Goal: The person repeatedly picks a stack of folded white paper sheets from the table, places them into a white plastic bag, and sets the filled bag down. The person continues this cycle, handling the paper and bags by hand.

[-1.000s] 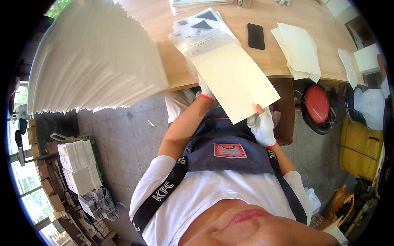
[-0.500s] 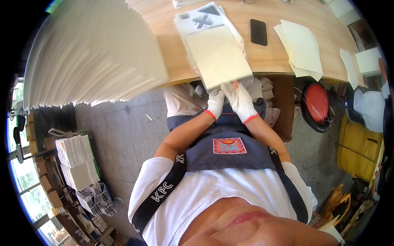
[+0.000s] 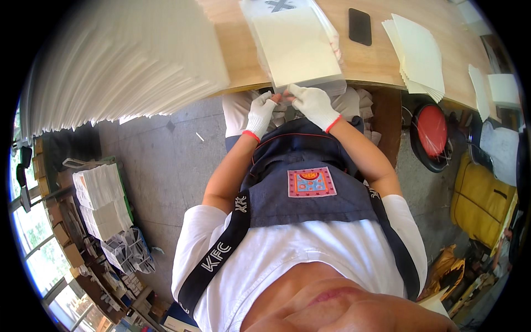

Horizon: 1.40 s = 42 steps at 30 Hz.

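Note:
A cream-coloured stack of card or paper lies on the desk in front of me, and a clear plastic sleeve extends past its near end over the desk edge. Both hands wear white knit gloves with bare fingertips. My left hand is closed, its fingertips pinched at the sleeve's near left corner. Close beside it, my right hand has thumb and fingers drawn together on the sleeve's near edge. Beneath the cream stack, more printed sheets in clear plastic show at the far end.
A tall pile of white sheets covers the desk's left side. To the right are a black phone and a fanned stack of cream sheets. A red round stool stands below right; a crate of papers sits on the left.
My hands have moved slightly nearer, the left one shifting left. More of the clear sleeve shows beyond the cream stack's near end. The whole view has tilted slightly.

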Each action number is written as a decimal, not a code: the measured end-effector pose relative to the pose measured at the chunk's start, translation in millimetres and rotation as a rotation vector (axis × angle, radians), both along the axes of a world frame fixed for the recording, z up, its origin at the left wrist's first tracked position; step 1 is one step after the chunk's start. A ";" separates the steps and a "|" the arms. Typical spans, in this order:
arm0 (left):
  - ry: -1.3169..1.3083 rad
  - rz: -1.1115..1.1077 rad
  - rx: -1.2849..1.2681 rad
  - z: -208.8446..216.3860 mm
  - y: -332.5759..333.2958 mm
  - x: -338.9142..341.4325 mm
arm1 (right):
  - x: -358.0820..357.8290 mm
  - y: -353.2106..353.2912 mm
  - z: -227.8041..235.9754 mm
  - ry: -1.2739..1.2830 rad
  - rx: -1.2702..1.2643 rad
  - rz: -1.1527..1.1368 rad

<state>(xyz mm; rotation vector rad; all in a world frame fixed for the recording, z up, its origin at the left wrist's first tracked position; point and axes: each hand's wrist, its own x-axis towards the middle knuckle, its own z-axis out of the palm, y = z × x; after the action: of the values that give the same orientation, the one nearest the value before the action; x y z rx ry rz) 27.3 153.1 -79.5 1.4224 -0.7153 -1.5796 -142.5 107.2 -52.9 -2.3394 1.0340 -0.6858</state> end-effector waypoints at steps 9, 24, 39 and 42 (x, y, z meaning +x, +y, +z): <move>0.002 0.029 0.014 -13.1 -6.6 8.5 | -1.7 -3.3 7.8 0.000 0.157 0.096; -1.403 -0.293 -1.143 25.2 3.2 23.3 | -210.7 39.4 -45.6 0.672 0.381 -0.509; -0.300 0.380 -0.372 -31.1 8.6 12.7 | -62.1 -4.3 -42.8 -0.531 0.464 -0.726; 0.136 0.602 -0.227 -4.0 5.7 -16.8 | -68.3 -10.1 -71.4 -0.813 0.578 -0.844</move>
<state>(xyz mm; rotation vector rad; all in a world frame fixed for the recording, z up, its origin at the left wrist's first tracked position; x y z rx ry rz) 10.5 158.8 -83.5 1.2001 -0.3251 -1.0729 -210.8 97.1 -124.2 -0.9101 1.5007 -1.2685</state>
